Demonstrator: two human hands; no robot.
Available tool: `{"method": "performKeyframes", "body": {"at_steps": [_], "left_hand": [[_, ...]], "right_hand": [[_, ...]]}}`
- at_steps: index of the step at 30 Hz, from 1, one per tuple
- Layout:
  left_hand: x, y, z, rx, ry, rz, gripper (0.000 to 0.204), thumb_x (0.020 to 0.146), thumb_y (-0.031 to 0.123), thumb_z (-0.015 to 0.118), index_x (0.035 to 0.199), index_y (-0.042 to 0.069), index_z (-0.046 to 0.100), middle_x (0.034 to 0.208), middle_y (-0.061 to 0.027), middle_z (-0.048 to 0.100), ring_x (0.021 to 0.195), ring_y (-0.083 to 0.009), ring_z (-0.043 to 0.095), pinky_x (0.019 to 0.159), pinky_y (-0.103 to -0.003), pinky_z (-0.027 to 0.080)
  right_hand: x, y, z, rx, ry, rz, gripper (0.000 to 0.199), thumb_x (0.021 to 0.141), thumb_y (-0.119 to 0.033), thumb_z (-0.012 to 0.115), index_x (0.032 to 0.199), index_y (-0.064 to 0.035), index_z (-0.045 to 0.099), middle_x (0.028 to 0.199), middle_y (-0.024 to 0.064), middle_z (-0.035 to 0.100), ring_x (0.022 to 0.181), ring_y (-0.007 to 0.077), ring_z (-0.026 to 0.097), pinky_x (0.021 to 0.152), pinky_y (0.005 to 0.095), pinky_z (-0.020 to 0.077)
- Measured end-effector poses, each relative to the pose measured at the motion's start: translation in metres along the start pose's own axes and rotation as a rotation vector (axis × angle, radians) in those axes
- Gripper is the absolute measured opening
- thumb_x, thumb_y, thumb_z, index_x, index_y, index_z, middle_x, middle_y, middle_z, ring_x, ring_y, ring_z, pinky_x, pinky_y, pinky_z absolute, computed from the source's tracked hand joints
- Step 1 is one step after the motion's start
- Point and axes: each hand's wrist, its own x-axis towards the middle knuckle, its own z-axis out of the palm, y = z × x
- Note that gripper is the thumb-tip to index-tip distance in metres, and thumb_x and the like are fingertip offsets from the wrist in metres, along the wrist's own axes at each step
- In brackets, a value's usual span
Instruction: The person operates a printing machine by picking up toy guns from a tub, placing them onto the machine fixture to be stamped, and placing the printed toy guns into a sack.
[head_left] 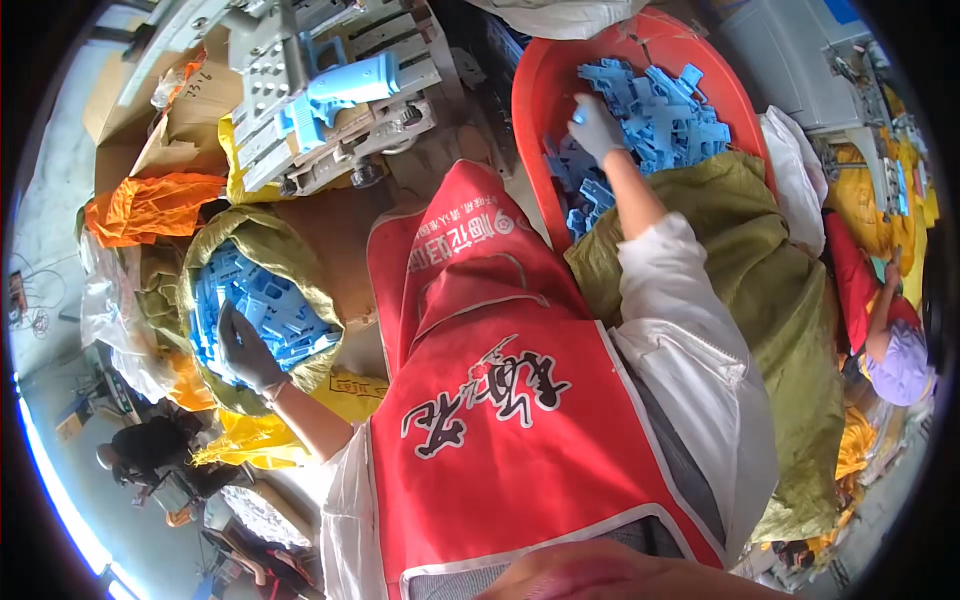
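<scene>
My left hand (248,350), in a grey glove, rests over the blue plastic toy gun parts (265,295) in an olive woven sack (262,222). Its fingers stretch out flat, with nothing visibly gripped. At the right, my right hand (597,130), gloved too, is above the left side of a heap of blue toy gun parts (665,120) in a red tub (535,110). Those fingers are curled closed. A speck of blue shows at them, too small to name.
A blue toy pistol (350,82) lies on a metal machine bench (270,145) ahead. Olive woven cloth (745,290) drapes over the tub's near edge. Orange (155,208) and yellow sacks (265,440) and a cardboard box (185,130) stand left. Other people sit farther off on both sides.
</scene>
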Motion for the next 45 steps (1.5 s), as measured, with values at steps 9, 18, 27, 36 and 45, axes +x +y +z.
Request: {"method": "performKeyframes", "body": {"at_steps": [9,18,27,36,45], "left_hand": [[0.044,0.060,0.041,-0.261,-0.054,0.247,0.023,0.087,0.007,0.060,0.108,0.003,0.066,0.105,-0.0111,0.068,0.098,-0.0220,0.064,0.087,-0.031,0.048],[0.105,0.175,0.073,-0.332,-0.239,0.685,0.036,0.078,0.014,0.070,0.112,0.010,0.063,0.107,-0.0121,0.066,0.100,-0.0322,0.061,0.086,-0.036,0.048],[0.136,0.177,0.082,-0.520,-0.356,0.615,0.032,0.076,0.014,0.073,0.106,0.007,0.064,0.098,-0.0113,0.068,0.092,-0.0250,0.066,0.081,-0.032,0.051],[0.078,0.032,0.040,-0.559,-0.151,0.121,0.031,0.082,0.013,0.069,0.110,0.005,0.064,0.097,-0.0050,0.068,0.085,-0.0115,0.062,0.079,-0.026,0.050],[0.020,-0.036,-0.015,-0.579,0.121,-0.157,0.030,0.083,0.018,0.071,0.108,0.002,0.064,0.095,-0.0034,0.065,0.086,-0.0088,0.058,0.079,-0.023,0.047]], "right_hand": [[-0.060,0.064,-0.059,0.295,-0.215,0.127,0.042,0.076,-0.018,0.064,0.117,-0.0077,0.061,0.109,0.0199,0.064,0.100,0.0322,0.062,0.085,0.0369,0.0473],[-0.081,-0.075,-0.142,1.482,0.083,0.127,0.042,0.087,-0.003,0.060,0.127,-0.0020,0.050,0.093,0.0049,0.059,0.076,0.0085,0.055,0.069,0.0210,0.0456],[-0.077,-0.187,-0.193,1.663,0.042,-0.036,0.040,0.089,-0.003,0.057,0.128,0.0002,0.048,0.098,0.0052,0.058,0.084,0.0111,0.055,0.075,0.0230,0.0457],[-0.013,-0.298,-0.200,0.779,-0.133,-0.508,0.032,0.084,-0.006,0.061,0.116,-0.0034,0.061,0.095,0.0045,0.065,0.069,0.0071,0.054,0.063,0.0247,0.0469],[0.002,-0.292,-0.195,0.252,0.169,-1.006,0.037,0.084,-0.017,0.061,0.120,-0.0086,0.060,0.115,0.0145,0.060,0.102,0.0303,0.059,0.085,0.0350,0.0488]]}}
